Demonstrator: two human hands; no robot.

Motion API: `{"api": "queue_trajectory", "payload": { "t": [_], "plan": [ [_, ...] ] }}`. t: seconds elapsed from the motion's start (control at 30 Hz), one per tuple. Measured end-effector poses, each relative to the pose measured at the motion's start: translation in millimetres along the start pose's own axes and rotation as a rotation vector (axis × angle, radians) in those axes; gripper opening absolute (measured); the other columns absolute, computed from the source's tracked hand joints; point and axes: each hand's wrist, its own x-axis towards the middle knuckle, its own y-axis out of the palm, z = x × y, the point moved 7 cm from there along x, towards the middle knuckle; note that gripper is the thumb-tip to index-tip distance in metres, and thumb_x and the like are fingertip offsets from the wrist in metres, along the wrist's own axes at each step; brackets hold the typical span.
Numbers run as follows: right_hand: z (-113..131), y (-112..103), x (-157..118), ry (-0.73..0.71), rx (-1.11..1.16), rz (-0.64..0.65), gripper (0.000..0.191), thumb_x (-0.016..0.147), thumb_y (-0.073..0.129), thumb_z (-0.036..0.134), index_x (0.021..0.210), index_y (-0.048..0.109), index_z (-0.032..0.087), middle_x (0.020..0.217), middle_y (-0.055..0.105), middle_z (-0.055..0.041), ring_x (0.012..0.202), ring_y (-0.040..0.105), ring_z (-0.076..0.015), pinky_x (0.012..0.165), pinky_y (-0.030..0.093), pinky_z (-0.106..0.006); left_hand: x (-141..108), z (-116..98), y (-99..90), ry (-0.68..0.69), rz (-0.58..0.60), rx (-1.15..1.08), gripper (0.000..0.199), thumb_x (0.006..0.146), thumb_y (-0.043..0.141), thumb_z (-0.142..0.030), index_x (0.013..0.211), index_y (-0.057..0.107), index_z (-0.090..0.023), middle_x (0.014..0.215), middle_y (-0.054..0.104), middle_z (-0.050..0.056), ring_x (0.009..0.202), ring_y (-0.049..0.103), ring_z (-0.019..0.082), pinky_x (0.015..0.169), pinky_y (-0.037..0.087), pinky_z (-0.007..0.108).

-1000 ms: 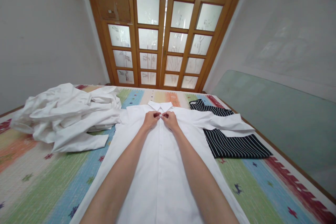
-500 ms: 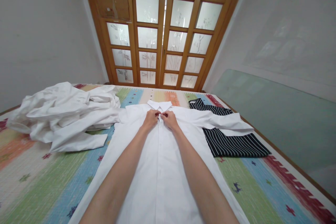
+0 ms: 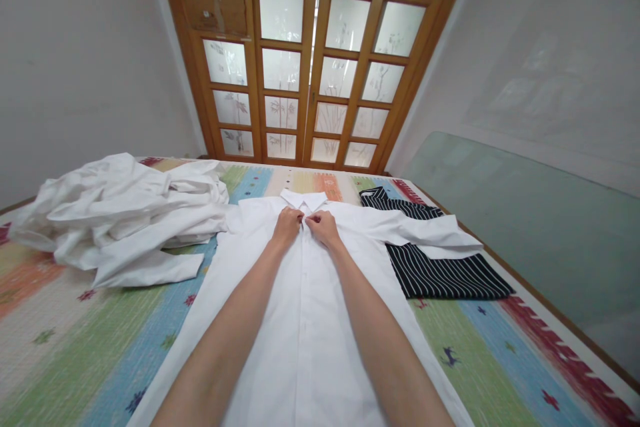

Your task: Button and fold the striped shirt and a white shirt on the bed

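Note:
A white long-sleeved shirt (image 3: 280, 347) lies spread on its back, its collar toward the far side and its front placket running down the middle. Just below the collar, my left hand (image 3: 288, 225) pinches the placket edge from the left. My right hand (image 3: 323, 227) faces it and pinches the other edge, fingertips close to the left ones. Any button between the fingers is too small to make out. One sleeve stretches out to the right; the left sleeve runs toward a heap of white clothing (image 3: 125, 213).
The shirt rests on a striped, patterned bedspread (image 3: 65, 360). Under its right sleeve lies a folded black-and-white striped garment (image 3: 450, 273). A pale green headboard-like panel (image 3: 525, 213) borders the right side. Wooden doors with glass panes (image 3: 310, 80) stand beyond the far edge.
Both hands stay at the placket below the collar. The fingertips have shifted very slightly, with a small gap now showing between the hands.

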Motion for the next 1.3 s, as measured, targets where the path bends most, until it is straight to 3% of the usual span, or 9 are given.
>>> {"api": "queue_trajectory", "payload": {
  "t": [0.4,0.57,0.77,0.97,1.07,1.17,1.3],
  "plan": [
    [-5,1,1,-0.002,-0.022,-0.02,0.016,0.069,0.059,0.015,0.068,0.075,0.016,0.073,0.071,-0.0013,0.075,0.063,-0.0179,0.073,0.048,-0.026,1,11,-1.6,-0.081,-0.018,-0.106,0.021,0.077,0.058,-0.013,0.085,0.077,-0.017,0.083,0.076,0.005,0.078,0.069,0.018,0.077,0.051,0.026],
    [-3,1,0,-0.042,-0.168,-0.04,0.016,0.073,0.058,0.015,0.074,0.074,0.016,0.079,0.071,-0.0046,0.084,0.06,-0.0197,0.084,0.044,-0.03,0,7,-3.2,-0.066,-0.036,-0.036,0.02,0.074,0.057,-0.012,0.078,0.076,-0.016,0.1,0.074,0.009,0.102,0.062,0.025,0.096,0.046,0.033],
    [5,7,-6,-0.056,-0.368,0.027,0.019,0.082,0.062,0.029,0.094,0.072,0.017,0.103,0.069,-0.0103,0.102,0.056,-0.0238,0.093,0.04,-0.035,-6,5,-2.9,-0.063,-0.025,0.083,0.022,0.083,0.055,-0.019,0.092,0.074,-0.017,0.111,0.069,0.012,0.108,0.057,0.028,0.098,0.043,0.039],
    [20,14,-26,-0.148,-0.548,0.173,0.037,0.09,0.051,0.027,0.123,0.061,0.015,0.135,0.056,-0.0134,0.126,0.046,-0.0267,0.104,0.033,-0.037,-12,3,-6.8,-0.054,-0.043,0.11,0.035,0.082,0.055,-0.015,0.116,0.064,-0.016,0.117,0.066,0.013,0.112,0.055,0.026,0.098,0.043,0.038],
    [24,11,-29,-0.156,-0.59,0.203,0.034,0.09,0.046,0.021,0.117,0.065,0.017,0.132,0.059,-0.0112,0.123,0.048,-0.026,0.103,0.034,-0.037,-14,-5,-7.1,0.003,-0.03,0.129,0.03,0.082,0.051,-0.011,0.105,0.07,-0.019,0.113,0.067,0.01,0.109,0.055,0.025,0.097,0.043,0.037],
    [25,3,-22,-0.122,-0.573,0.137,0.033,0.091,0.042,0.017,0.109,0.069,0.016,0.124,0.065,-0.0105,0.116,0.052,-0.0248,0.099,0.037,-0.036,-16,-12,-3.7,0.047,0.028,0.163,0.022,0.083,0.051,-0.013,0.087,0.073,-0.018,0.106,0.069,0.011,0.105,0.056,0.026,0.094,0.044,0.037],
    [28,11,-9,-0.237,-0.546,0.168,0.038,0.091,0.04,0.015,0.121,0.064,0.016,0.13,0.062,-0.0068,0.129,0.043,-0.0234,0.105,0.033,-0.036,-17,-15,-2.8,0.057,0.033,0.201,0.021,0.084,0.052,-0.016,0.094,0.07,-0.017,0.103,0.07,0.011,0.104,0.057,0.025,0.09,0.045,0.035]
  ]
}}
